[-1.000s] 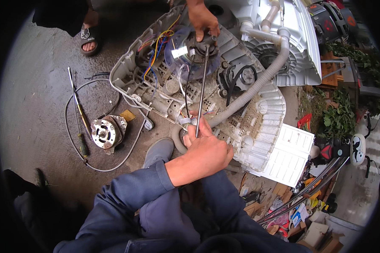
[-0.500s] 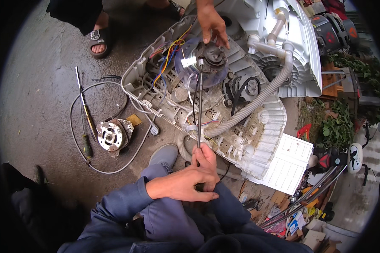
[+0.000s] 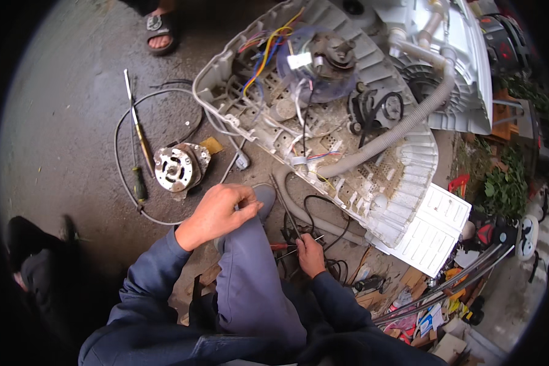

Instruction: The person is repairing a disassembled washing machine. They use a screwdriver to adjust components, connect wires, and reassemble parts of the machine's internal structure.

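Observation:
My left hand [image 3: 224,208] is over my raised left knee, fingers loosely bent and apart, with nothing visible in them. My right hand [image 3: 310,255] is closed on a long metal rod [image 3: 287,201], low beside my leg, next to a red-handled tool [image 3: 279,246] and coiled black cables [image 3: 335,266]. Beyond them lies a grimy plastic appliance base [image 3: 378,201] with coloured wires, a round hub assembly [image 3: 334,56] and a grey corrugated hose [image 3: 409,119]. To the left, a loose motor [image 3: 177,169] sits on the ground beside long screwdrivers [image 3: 139,137] and a looped cable.
A white plastic tub [image 3: 473,97] adjoins the base at upper right, with a white panel [image 3: 430,235] below it. Another person's sandalled foot [image 3: 160,39] stands at the top; dark-clad legs [image 3: 33,256] are at left. Rods, cartons and litter [image 3: 421,317] crowd the lower right.
My hands have separated: the right moved down with the rod, off the hub; the left rose over my knee. The other person's hand has left the hub. The view has shifted.

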`<state>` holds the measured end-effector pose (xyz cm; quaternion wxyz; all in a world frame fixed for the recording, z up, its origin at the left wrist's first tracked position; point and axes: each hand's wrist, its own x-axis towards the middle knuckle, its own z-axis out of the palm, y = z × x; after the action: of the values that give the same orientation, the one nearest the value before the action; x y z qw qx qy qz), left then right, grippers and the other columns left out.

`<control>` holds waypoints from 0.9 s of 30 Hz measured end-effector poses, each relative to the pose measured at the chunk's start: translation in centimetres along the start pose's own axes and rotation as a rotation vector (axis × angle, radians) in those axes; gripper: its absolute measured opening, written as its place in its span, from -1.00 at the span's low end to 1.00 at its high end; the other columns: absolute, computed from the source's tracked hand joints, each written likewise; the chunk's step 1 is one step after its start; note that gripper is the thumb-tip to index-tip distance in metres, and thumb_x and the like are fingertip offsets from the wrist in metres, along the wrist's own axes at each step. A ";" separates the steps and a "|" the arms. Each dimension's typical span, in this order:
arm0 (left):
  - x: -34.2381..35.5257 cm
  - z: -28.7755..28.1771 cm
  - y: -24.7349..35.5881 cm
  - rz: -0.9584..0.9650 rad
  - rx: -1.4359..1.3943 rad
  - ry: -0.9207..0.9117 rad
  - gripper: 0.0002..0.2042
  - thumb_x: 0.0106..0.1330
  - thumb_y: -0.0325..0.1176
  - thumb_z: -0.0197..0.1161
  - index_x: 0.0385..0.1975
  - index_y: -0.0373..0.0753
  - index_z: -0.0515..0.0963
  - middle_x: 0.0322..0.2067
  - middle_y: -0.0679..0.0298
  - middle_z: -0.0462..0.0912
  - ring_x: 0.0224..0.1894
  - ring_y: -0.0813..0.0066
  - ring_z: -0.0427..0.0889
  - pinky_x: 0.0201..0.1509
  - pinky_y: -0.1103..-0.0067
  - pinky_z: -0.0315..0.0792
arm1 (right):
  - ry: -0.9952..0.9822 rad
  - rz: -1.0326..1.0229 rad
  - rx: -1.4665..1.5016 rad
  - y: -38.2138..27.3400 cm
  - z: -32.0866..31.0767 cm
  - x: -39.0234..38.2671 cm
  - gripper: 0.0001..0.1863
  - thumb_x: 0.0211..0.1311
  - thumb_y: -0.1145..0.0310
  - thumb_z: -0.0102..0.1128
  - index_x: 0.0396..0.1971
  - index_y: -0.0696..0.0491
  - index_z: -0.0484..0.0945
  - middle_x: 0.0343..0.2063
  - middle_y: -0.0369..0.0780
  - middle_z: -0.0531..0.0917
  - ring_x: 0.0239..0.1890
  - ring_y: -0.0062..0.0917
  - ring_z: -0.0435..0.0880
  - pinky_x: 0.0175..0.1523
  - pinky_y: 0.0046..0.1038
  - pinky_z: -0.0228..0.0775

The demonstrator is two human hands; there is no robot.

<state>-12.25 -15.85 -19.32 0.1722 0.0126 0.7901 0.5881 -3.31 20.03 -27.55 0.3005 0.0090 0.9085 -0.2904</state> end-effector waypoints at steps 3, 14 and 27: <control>-1.7 0.2 -1.0 -0.028 0.051 0.022 -0.76 0.32 -0.28 0.33 -0.45 -0.35 0.60 -0.49 0.07 0.65 -0.42 0.07 0.65 -0.33 0.32 0.46 | 0.042 -0.057 -0.058 -0.1 0.4 0.5 -0.84 0.37 0.38 0.19 -0.18 0.15 0.56 -0.29 0.07 0.66 -0.18 0.07 0.64 -0.11 -0.07 0.46; -11.2 7.8 -6.6 -0.320 0.117 0.264 -0.76 0.35 -0.24 0.28 -0.39 -0.32 0.61 -0.43 0.05 0.64 -0.26 -0.01 0.63 -0.16 0.23 0.50 | -0.134 -0.034 -0.279 1.0 1.2 2.6 -0.81 0.20 0.48 0.31 -0.22 0.18 0.55 -0.34 0.03 0.70 -0.24 0.02 0.69 -0.14 -0.08 0.51; -15.6 11.7 -11.2 -0.532 0.111 0.301 -0.74 0.35 -0.23 0.19 -0.36 -0.35 0.60 -0.37 -0.05 0.65 -0.22 -0.13 0.65 -0.14 0.19 0.51 | -0.292 0.055 -0.346 -1.1 -0.3 4.3 -0.87 0.24 0.40 0.32 -0.27 0.12 0.64 -0.37 -0.03 0.75 -0.26 -0.07 0.74 -0.12 -0.14 0.55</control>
<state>7.81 -11.91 -28.71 0.2003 -0.2726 0.8132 0.4735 -7.19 18.59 -29.11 0.4336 -0.0600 0.8911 -0.1201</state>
